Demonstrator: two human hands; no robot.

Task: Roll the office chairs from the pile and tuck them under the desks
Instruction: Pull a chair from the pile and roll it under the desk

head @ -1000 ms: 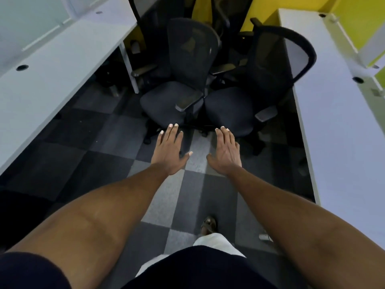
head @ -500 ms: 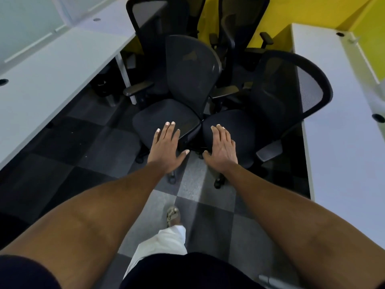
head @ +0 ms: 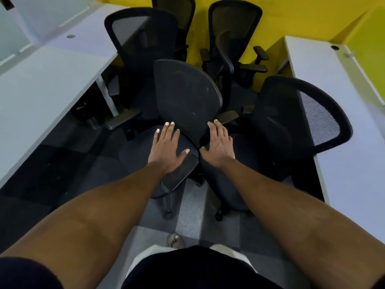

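Several black mesh office chairs stand bunched between two white desks. The nearest chair [head: 187,97] faces me, its backrest upright in the middle. A second chair [head: 295,113] stands at its right against the right desk [head: 343,126]. My left hand [head: 166,149] is stretched out flat, fingers straight, above the near chair's seat and right armrest [head: 183,172]. My right hand [head: 218,144] is stretched out flat too, over the gap and the second chair's seat. Whether either hand touches a chair I cannot tell. Neither hand holds anything.
The left desk [head: 45,90] runs along the left with a dark bin under it. More chairs [head: 141,44] stand behind, against a yellow wall [head: 291,15]. Grey checkered carpet [head: 191,215] lies between me and the chairs. My foot [head: 175,240] shows below.
I have stepped closer to the pile. Both hands moved forward, from over the floor to over the front chairs' seats. The fingers stay straight.
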